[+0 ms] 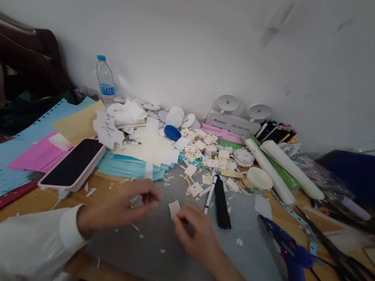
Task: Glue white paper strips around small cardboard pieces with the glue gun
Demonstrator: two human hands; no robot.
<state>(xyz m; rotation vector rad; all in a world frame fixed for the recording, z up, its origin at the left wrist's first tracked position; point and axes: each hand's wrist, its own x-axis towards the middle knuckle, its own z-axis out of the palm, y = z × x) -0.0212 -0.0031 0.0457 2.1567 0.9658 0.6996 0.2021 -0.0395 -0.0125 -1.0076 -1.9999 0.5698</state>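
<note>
My left hand (124, 206) hovers over the grey mat (184, 257), fingers curled and pinched on a small pale piece I cannot make out. My right hand (194, 233) rests on the mat and pinches a small cream paper square (173, 208) at its fingertips. The two hands are a short gap apart. Just beyond them lie several small cut paper pieces (202, 154), a white marker pen (210, 194) and a black utility knife (222, 204).
A pink-cased phone (73, 164) lies on coloured paper sheets (12, 156) at left. A blue glue gun (291, 259) with black cables sits at right. Paper cup (257, 179), white rolls (289, 167), a water bottle (105, 79) and markers (276, 132) line the back by the wall.
</note>
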